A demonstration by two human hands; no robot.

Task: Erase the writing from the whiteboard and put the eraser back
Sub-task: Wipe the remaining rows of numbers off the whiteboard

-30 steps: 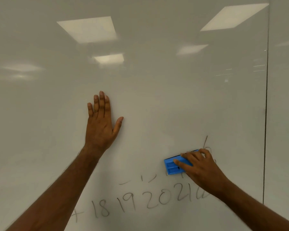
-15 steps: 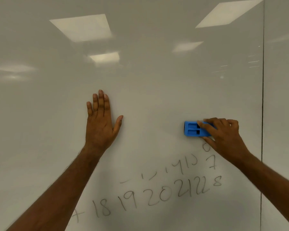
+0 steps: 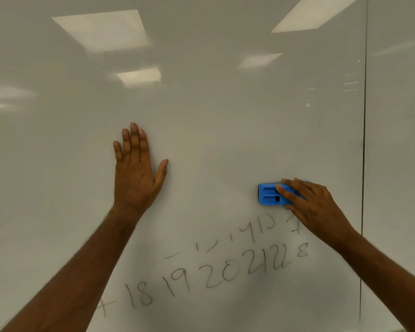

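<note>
- We see the blue eraser point(image 3: 268, 195) flat against the whiteboard point(image 3: 225, 116), just above the remaining handwritten numbers point(image 3: 225, 271).
- Our right hand point(image 3: 314, 207) grips the eraser, fingers curled over its top.
- Our left hand point(image 3: 135, 173) rests on the board, fingers straight, holding nothing, well apart from the eraser.

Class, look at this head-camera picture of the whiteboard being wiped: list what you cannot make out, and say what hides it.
- Right end of the blue eraser: head view, covered by the right hand.
- Any writing under that hand and eraser: hidden.
- Where the eraser is kept: no tray or ledge in frame.
- Bottom row of writing: its left start is covered by the forearm of the left hand.
- Upper row: half-wiped, unreadable.
- Whiteboard edges: cut off by the frame.
</note>
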